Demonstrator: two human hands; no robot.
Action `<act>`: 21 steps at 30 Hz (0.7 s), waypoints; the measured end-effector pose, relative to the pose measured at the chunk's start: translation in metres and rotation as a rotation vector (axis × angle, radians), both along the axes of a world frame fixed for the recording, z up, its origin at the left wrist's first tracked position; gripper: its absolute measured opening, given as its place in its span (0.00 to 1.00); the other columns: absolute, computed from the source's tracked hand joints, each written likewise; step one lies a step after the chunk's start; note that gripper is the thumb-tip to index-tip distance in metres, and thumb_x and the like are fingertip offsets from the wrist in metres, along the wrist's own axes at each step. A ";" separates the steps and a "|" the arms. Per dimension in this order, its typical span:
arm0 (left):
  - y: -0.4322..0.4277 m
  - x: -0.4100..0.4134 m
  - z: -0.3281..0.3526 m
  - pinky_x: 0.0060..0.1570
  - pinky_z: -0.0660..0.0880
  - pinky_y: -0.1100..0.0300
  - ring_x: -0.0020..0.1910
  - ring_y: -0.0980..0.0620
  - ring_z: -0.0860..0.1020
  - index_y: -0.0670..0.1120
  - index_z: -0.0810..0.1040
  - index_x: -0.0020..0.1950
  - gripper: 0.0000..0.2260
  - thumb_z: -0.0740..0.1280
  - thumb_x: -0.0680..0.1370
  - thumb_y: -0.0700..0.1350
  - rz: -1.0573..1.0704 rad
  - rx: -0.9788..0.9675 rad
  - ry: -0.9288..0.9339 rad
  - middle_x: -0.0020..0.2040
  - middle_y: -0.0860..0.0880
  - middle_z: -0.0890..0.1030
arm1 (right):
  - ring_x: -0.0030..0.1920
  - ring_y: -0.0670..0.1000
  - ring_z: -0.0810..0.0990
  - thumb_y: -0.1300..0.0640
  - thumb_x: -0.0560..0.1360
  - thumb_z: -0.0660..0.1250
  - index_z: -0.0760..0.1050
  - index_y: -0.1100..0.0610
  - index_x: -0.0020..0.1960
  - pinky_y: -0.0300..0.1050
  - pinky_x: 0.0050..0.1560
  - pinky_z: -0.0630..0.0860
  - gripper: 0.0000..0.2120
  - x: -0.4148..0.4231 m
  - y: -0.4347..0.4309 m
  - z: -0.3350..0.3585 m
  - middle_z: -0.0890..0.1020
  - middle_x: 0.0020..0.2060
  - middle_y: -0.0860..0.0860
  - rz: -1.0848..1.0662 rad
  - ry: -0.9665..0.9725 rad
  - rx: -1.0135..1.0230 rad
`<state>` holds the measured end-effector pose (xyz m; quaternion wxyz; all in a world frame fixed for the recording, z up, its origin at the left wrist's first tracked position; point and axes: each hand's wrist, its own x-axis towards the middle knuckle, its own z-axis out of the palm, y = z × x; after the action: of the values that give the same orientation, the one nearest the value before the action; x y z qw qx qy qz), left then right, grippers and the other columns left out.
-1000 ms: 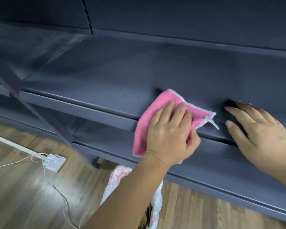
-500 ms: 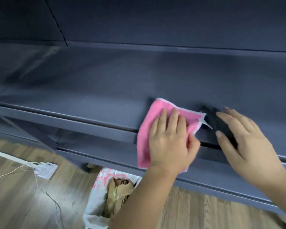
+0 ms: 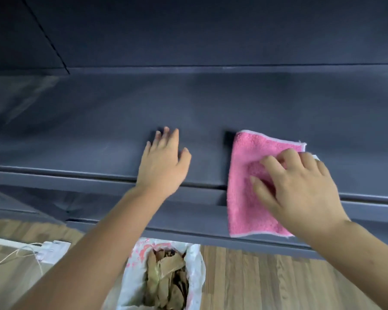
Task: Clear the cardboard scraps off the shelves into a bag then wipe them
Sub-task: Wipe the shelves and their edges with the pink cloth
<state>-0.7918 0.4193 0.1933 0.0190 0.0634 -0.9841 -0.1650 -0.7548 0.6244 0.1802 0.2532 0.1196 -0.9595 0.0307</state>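
Note:
A pink cloth point(image 3: 244, 198) lies on the dark grey shelf point(image 3: 99, 121) and hangs down over its front edge. My right hand point(image 3: 300, 186) presses on the cloth's right half, with the fingers curled into the fabric. My left hand point(image 3: 164, 162) rests flat on the bare shelf to the left of the cloth, with the fingers spread and nothing in it. On the floor below stands a white bag with pink print point(image 3: 196, 262). Brown cardboard scraps point(image 3: 166, 278) fill it.
A second grey shelf edge point(image 3: 177, 220) runs below the first. A white power strip point(image 3: 52, 249) with a thin cable lies on the wooden floor point(image 3: 267, 280) at the lower left. The shelf's dark back wall point(image 3: 211, 30) rises behind.
The cloth passed from under my left hand to under my right hand. My left hand moved off to the left onto the bare shelf. The view shifted so the bag is in sight.

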 end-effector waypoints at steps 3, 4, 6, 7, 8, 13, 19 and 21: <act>0.002 -0.004 -0.013 0.76 0.44 0.53 0.78 0.50 0.46 0.44 0.49 0.78 0.27 0.49 0.81 0.53 -0.026 -0.173 -0.028 0.79 0.47 0.48 | 0.41 0.62 0.80 0.46 0.70 0.55 0.76 0.61 0.38 0.52 0.43 0.78 0.20 -0.008 -0.041 -0.005 0.80 0.39 0.60 -0.020 0.029 -0.030; 0.001 -0.005 -0.014 0.76 0.44 0.53 0.78 0.50 0.46 0.44 0.49 0.78 0.27 0.49 0.81 0.53 -0.024 -0.177 -0.021 0.79 0.47 0.48 | 0.46 0.64 0.81 0.47 0.71 0.54 0.77 0.62 0.42 0.55 0.48 0.78 0.21 -0.008 -0.058 -0.012 0.82 0.43 0.60 -0.008 0.011 -0.029; -0.002 -0.004 -0.013 0.76 0.43 0.54 0.78 0.50 0.45 0.44 0.47 0.78 0.28 0.48 0.81 0.53 -0.025 -0.208 -0.030 0.79 0.47 0.46 | 0.56 0.65 0.79 0.48 0.73 0.53 0.78 0.61 0.55 0.58 0.61 0.72 0.24 -0.004 -0.087 -0.026 0.82 0.53 0.61 0.015 -0.022 0.000; -0.003 -0.004 -0.013 0.76 0.43 0.54 0.78 0.51 0.44 0.44 0.45 0.78 0.28 0.48 0.81 0.53 -0.038 -0.233 -0.044 0.79 0.48 0.45 | 0.59 0.66 0.77 0.47 0.73 0.52 0.76 0.59 0.61 0.60 0.64 0.66 0.25 -0.001 -0.096 -0.031 0.81 0.57 0.60 0.025 -0.026 0.014; -0.003 -0.003 -0.013 0.76 0.42 0.53 0.78 0.51 0.44 0.44 0.45 0.78 0.28 0.47 0.81 0.53 -0.050 -0.239 -0.055 0.79 0.48 0.44 | 0.60 0.66 0.76 0.47 0.74 0.52 0.74 0.57 0.65 0.61 0.64 0.63 0.26 0.000 -0.099 -0.032 0.80 0.59 0.60 0.036 -0.023 0.028; -0.001 -0.002 -0.010 0.76 0.43 0.52 0.78 0.49 0.47 0.43 0.49 0.78 0.28 0.49 0.81 0.53 -0.054 -0.179 -0.012 0.79 0.47 0.48 | 0.58 0.63 0.79 0.47 0.78 0.47 0.71 0.56 0.65 0.59 0.58 0.70 0.23 -0.005 -0.047 -0.036 0.80 0.59 0.56 0.140 0.097 0.218; 0.000 -0.001 -0.011 0.75 0.43 0.51 0.78 0.48 0.47 0.42 0.49 0.78 0.28 0.49 0.81 0.53 -0.061 -0.146 -0.006 0.79 0.46 0.48 | 0.53 0.63 0.82 0.51 0.76 0.52 0.79 0.56 0.57 0.54 0.54 0.66 0.20 -0.002 -0.018 -0.041 0.84 0.52 0.54 -0.120 0.197 0.052; -0.001 -0.002 -0.012 0.75 0.44 0.50 0.78 0.48 0.47 0.42 0.49 0.78 0.28 0.49 0.80 0.53 -0.063 -0.152 -0.001 0.79 0.46 0.48 | 0.53 0.62 0.82 0.53 0.72 0.56 0.83 0.56 0.53 0.53 0.54 0.66 0.19 -0.002 -0.048 -0.041 0.85 0.51 0.53 -0.225 0.176 -0.060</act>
<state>-0.7936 0.4183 0.1813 0.0180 0.0307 -0.9953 -0.0904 -0.7572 0.5759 0.1392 0.3415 0.0056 -0.9397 0.0203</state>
